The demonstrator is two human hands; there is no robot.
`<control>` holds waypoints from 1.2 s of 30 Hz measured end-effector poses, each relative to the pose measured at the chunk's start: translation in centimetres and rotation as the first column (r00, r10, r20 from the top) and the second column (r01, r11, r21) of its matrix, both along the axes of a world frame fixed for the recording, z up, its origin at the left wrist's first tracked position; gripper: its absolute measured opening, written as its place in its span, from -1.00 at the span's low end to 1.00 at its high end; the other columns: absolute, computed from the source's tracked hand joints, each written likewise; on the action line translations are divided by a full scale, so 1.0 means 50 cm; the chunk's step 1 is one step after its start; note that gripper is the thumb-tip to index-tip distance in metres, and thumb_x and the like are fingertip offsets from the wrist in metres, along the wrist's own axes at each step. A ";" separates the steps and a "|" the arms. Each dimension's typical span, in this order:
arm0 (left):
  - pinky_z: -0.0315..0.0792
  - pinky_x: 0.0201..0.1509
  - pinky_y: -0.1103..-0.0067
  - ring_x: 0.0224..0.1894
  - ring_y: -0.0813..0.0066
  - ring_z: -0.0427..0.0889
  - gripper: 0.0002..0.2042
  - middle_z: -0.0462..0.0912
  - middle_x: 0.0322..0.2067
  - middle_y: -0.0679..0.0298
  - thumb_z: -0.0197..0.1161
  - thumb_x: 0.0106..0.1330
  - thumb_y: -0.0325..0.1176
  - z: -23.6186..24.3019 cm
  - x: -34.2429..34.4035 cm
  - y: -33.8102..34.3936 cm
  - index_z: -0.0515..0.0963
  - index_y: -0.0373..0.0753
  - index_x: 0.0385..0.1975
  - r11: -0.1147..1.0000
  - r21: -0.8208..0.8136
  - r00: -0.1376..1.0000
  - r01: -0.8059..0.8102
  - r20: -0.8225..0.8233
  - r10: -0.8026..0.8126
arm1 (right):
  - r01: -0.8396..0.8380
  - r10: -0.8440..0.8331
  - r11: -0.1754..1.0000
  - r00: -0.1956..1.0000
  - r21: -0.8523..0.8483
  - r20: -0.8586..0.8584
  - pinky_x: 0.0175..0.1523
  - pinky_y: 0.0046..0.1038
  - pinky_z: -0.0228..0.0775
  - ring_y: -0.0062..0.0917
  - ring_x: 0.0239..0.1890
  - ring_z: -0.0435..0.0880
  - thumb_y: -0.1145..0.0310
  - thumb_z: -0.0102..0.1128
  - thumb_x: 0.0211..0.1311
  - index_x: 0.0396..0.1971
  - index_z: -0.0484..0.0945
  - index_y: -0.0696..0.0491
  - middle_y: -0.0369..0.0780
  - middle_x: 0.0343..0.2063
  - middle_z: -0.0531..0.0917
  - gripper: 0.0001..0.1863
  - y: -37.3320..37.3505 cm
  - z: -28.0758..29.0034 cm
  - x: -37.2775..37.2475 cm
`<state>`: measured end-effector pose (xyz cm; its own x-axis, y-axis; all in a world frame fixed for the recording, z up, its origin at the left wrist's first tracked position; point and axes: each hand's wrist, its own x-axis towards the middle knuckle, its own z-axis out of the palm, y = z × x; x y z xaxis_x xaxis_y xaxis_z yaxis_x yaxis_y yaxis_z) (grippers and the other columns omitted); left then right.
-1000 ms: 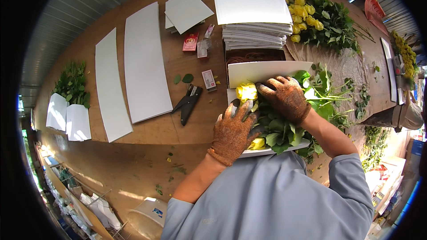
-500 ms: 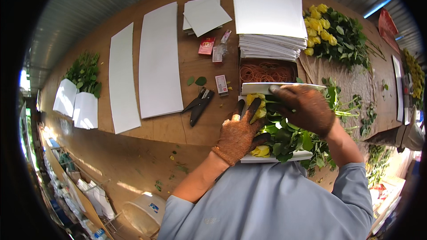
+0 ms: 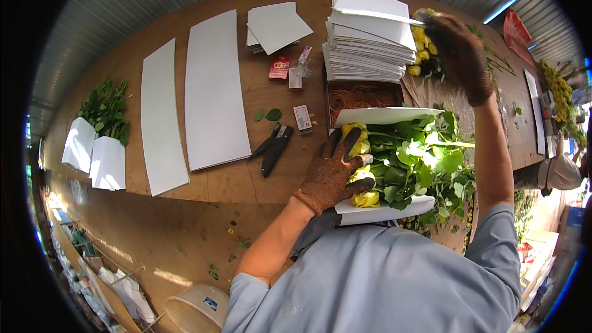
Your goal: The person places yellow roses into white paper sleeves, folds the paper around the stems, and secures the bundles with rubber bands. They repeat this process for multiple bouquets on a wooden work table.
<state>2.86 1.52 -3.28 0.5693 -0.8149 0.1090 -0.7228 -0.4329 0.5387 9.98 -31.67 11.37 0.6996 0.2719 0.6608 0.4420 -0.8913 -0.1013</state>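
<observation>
My left hand (image 3: 333, 176), in a dark-fingered brown work glove, rests with spread fingers on a row of yellow rose heads (image 3: 365, 199). Their green leaves (image 3: 419, 160) and stems trail off to the right. The roses lie on white card (image 3: 394, 211), whose far side (image 3: 382, 116) stands raised behind them. At the far right of the tall stack of white cards (image 3: 367, 61), my right hand (image 3: 462, 55), gloved too, pinches the edge of the top white card (image 3: 382, 17). That card is partly lifted and bent.
Beyond the roses is a box of orange rubber bands (image 3: 364, 98). A black stapler (image 3: 274, 151), small boxes (image 3: 302, 119) and long white sheets (image 3: 216, 92) lie to the left. Wrapped leafy bundles (image 3: 108, 160) sit far left; more yellow roses (image 3: 422, 43) lie behind my right hand.
My right hand has moved from the raised card by the roses up and away to the stack, taking hold of the top card. My left hand stays on the roses.
</observation>
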 end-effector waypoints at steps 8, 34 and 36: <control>0.46 0.29 0.24 0.15 -0.12 0.55 -0.40 0.47 0.20 -0.19 0.37 0.23 -0.17 -0.131 -0.001 0.029 0.45 -0.20 0.28 0.956 -0.209 0.978 0.206 0.015 -0.207 | 0.441 0.478 0.475 0.597 0.761 -0.644 -0.29 -0.61 0.48 -0.75 -0.39 0.57 0.46 0.31 0.35 0.23 0.54 0.07 -0.33 -0.25 0.70 -0.55 0.085 -0.044 -0.257; 0.44 0.31 0.12 0.36 -0.06 0.36 -0.11 0.32 0.39 -0.02 0.53 0.04 0.14 0.136 -0.052 -0.094 0.33 0.06 0.41 0.870 0.493 0.976 0.011 0.182 -0.116 | -0.065 -0.044 0.990 0.689 -0.122 -0.724 -0.06 -0.13 0.60 -0.08 -0.24 0.76 -0.02 0.39 0.23 0.29 0.51 -0.11 0.02 -0.32 0.75 -0.35 0.094 -0.155 -0.244; 0.45 0.30 0.13 0.35 -0.05 0.37 -0.12 0.30 0.40 0.01 0.53 0.05 0.13 0.120 -0.054 -0.082 0.32 0.07 0.42 0.872 0.489 0.975 -0.012 0.198 -0.098 | -0.028 -0.053 0.996 0.533 -0.080 -0.844 -0.02 -0.16 0.61 -0.11 -0.16 0.76 0.02 0.40 0.24 0.33 0.46 -0.09 0.02 -0.21 0.74 -0.31 0.118 -0.087 -0.209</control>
<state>0.18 -2.57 2.73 0.5407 -0.8186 -0.1935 -0.8187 -0.5650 0.1025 -0.46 -25.79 7.04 0.9241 0.2779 -0.2622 0.1752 -0.9181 -0.3555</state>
